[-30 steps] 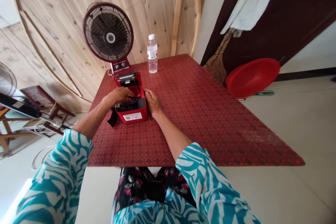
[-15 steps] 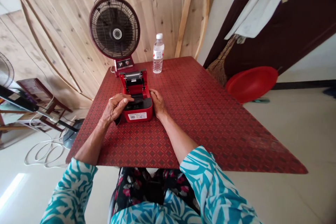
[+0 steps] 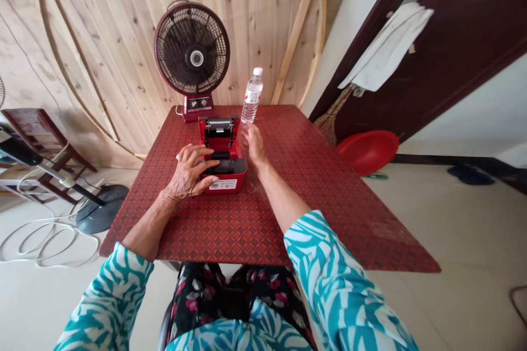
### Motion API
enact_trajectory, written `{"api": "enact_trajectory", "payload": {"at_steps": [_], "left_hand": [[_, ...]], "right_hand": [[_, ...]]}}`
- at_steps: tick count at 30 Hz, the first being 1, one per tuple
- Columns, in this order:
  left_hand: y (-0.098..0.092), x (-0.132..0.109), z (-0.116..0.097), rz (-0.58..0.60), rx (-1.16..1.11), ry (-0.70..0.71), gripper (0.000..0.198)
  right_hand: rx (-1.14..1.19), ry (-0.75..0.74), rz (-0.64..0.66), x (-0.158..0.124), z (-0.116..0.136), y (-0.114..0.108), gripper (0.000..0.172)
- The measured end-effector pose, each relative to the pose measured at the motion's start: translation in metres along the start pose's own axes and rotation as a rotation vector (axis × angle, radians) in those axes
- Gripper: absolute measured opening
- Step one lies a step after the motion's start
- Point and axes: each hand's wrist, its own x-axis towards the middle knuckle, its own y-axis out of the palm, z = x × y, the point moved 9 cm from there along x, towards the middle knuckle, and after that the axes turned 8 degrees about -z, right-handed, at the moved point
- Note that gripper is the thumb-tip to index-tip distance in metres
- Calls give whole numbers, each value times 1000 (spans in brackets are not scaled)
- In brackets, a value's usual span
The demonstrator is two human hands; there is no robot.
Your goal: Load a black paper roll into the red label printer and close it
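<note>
A small red and black printer (image 3: 225, 185), which looks like a label printer, stands on the table with its lid (image 3: 219, 127) tipped up at the back. Inside the raised lid a roller shows, and a white sticker is on the front. My left hand (image 3: 190, 173) rests over the printer's left side, fingers spread across the dark front part. Just off the right rear corner is my right hand (image 3: 256, 145), fingers apart and slightly bent, with nothing visible in them. Its fingertips come close to the foot of a clear water bottle (image 3: 252, 96); I cannot tell whether they touch.
The red patterned table (image 3: 321, 208) carries a dark red fan (image 3: 192, 49) behind the printer. A wooden panel (image 3: 251, 16) rises behind. On the right are a red basin (image 3: 368, 152) and a broom (image 3: 330, 118); on the left, a chair (image 3: 37, 142) and loose white cable (image 3: 53, 236).
My right hand has left the printer's right side and moved forward towards the bottle. My left hand's fingers have spread wider over the printer. The view has also shifted.
</note>
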Motion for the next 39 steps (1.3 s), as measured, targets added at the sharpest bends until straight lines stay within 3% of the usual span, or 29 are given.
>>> {"api": "enact_trajectory", "payload": {"at_steps": [2,5,10,14,18,26,33,39], "left_hand": [[0,-1,1,-1,17,11,45],[-3,-3,0,-40,44,38,45],[-6,-7,2,-106,97,36,48],[-3,-9,13,-94,99,-38,65],[-4,-8,19,-66,88,-84,87],[4,-6,21,74,59,-182,63],[4,-4,17,101,46,-210,56],[0,-9,29,92,102,-242,88]], "right_hand": [[16,-6,44,14,10,14,60],[64,-23,105,12,18,30,65],[32,-197,47,-27,29,12,64],[-34,-345,44,-59,42,-2,58],[-77,-370,58,-75,45,-4,58],[-107,-358,63,-85,47,-6,59],[-107,-349,96,-90,50,-5,59],[-82,-285,7,-81,35,-14,57]]}}
